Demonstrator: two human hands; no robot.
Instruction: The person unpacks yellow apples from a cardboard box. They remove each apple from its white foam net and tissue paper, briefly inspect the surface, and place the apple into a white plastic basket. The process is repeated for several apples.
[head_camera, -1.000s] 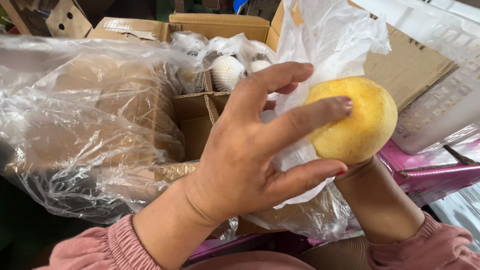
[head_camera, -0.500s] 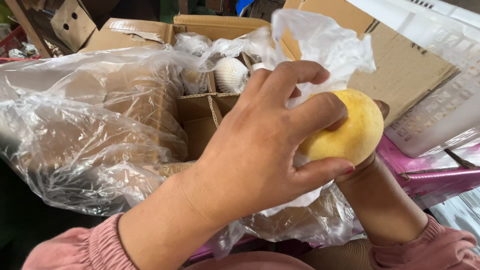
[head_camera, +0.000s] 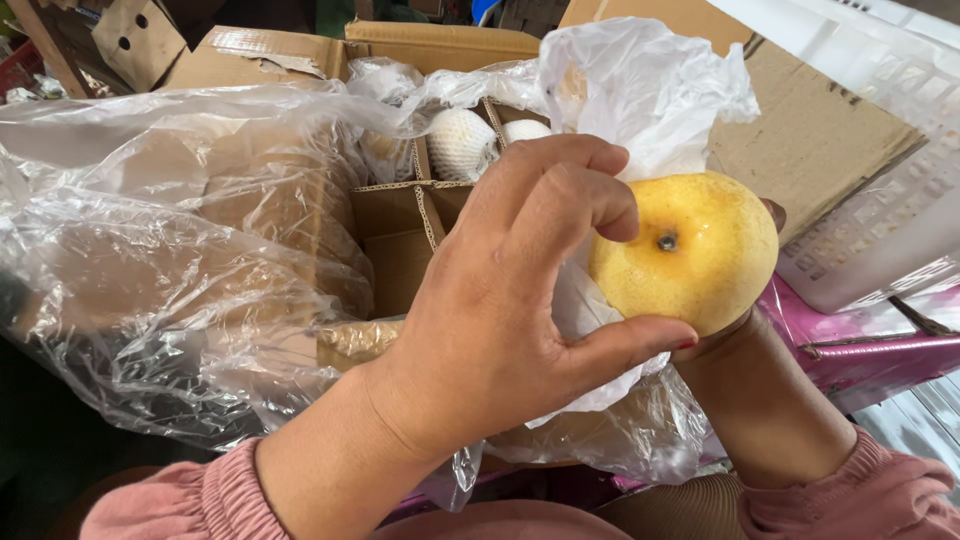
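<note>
Over the box (head_camera: 400, 250), left hand (head_camera: 500, 320) pinching yellow fruit (head_camera: 690, 255), right hand (head_camera: 740, 335) cupping it beneath.

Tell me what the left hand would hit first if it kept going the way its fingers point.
The left hand points up and right, its fingers already on the yellow pear. Past the fruit, the white plastic bag comes first, then probably the cardboard flap; depth is unclear.
</note>
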